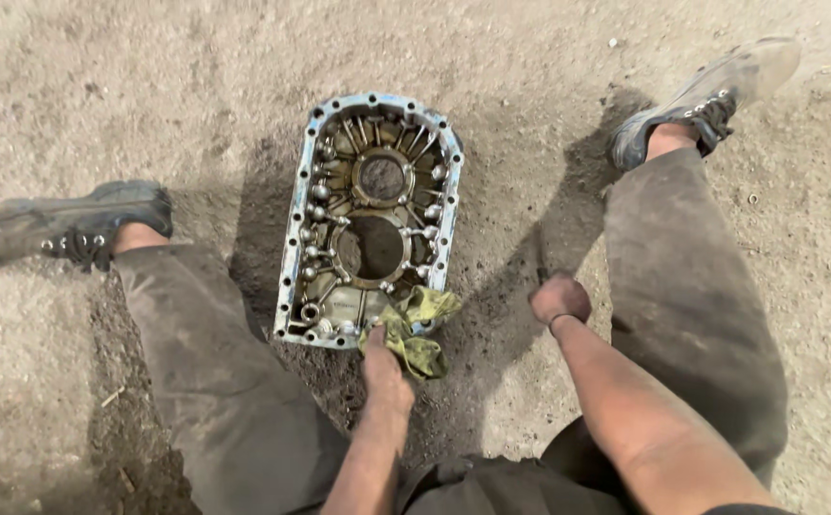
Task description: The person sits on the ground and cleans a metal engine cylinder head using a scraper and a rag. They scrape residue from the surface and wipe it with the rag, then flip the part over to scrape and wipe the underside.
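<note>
Metal housing cover [370, 221] laid flat on dirt ground [148, 86], between spread legs, inner ribbed side up. Yellow-green rag [415, 329] pressed at cover's near right corner, gripped by left hand [384, 367], fingers closed on cloth. Right hand [560, 299] fisted, set right of cover, apart from it; thin dark tool possibly held, view unclear. Shoes seen far left and far right.

Crumpled yellow rag [414, 329] on housing's [370, 217] corner
</note>
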